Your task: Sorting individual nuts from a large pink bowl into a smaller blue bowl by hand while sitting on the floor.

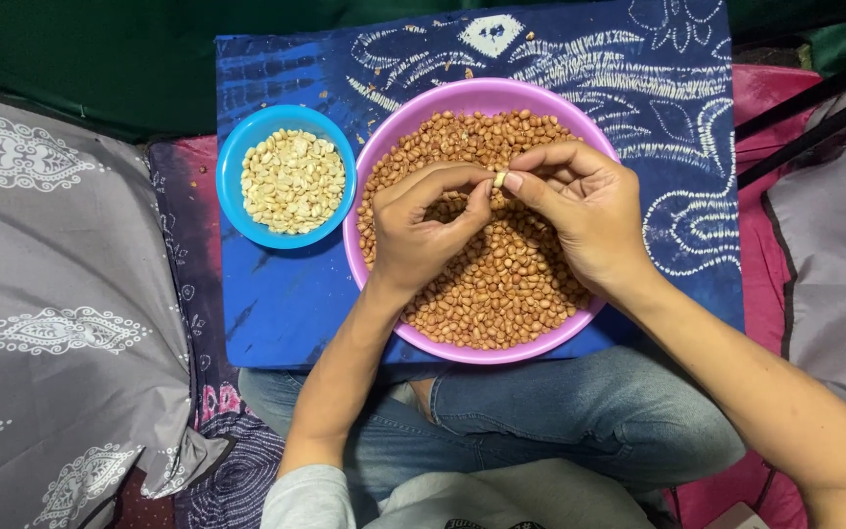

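Observation:
A purple bowl [462, 96] full of brown, skin-on peanuts [511, 284] sits on a blue patterned cloth in front of me. Both hands hover over it. My left hand [423, 225] and my right hand [580, 211] meet at the fingertips and pinch one pale peeled peanut [499, 179] between them. To the left stands a smaller blue bowl [247, 137] holding pale skinned peanuts [292, 181].
The blue patterned cloth [638, 88] covers a low flat surface above my crossed legs in jeans [560, 411]. Grey patterned pillows [51, 294] lie at the left and another at the right [834, 264]. Pink fabric [766, 98] shows beneath.

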